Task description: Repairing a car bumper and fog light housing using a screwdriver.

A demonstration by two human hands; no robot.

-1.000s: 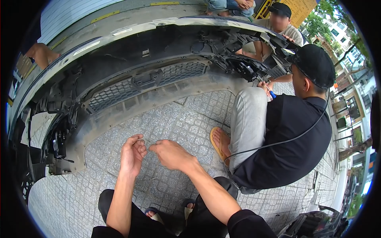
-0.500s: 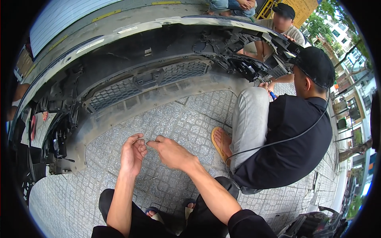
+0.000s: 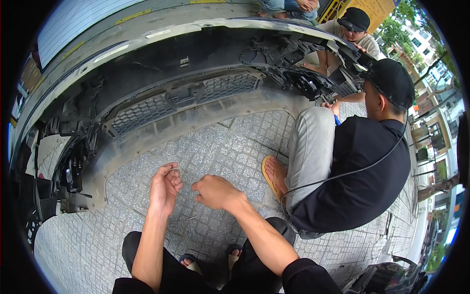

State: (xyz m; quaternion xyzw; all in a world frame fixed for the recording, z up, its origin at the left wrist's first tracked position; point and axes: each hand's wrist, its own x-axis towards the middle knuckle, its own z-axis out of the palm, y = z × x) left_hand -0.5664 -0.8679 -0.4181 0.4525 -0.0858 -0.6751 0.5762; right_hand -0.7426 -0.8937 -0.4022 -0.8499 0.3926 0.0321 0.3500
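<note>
Above the pavement, my left hand (image 3: pixel 166 188) is closed, palm partly turned up and fingers curled; anything in them is too small to make out. Just to its right, apart from it, my right hand (image 3: pixel 215 192) is back-up with bent fingers; whatever its fingertips hold, if anything, is hidden. A small metal piece (image 3: pixel 192 217) lies on the pavement below them. Beyond both hands stands a dark car bumper (image 3: pixel 147 68), inner side toward me, with a honeycomb grille (image 3: pixel 142 113) and brackets at both ends.
At right a seated co-worker (image 3: pixel 364 176) in a black cap, with a cable over the back, holds a blue-handled tool (image 3: pixel 337 119) near the bumper. Two other people (image 3: pixel 367 43) (image 3: pixel 289 9) are behind the bumper. Grey paving (image 3: pixel 235 152) spreads between me and it.
My right hand has drawn slightly right, away from my left, and its index finger is more bent. A person's limb formerly at the far left is out of sight.
</note>
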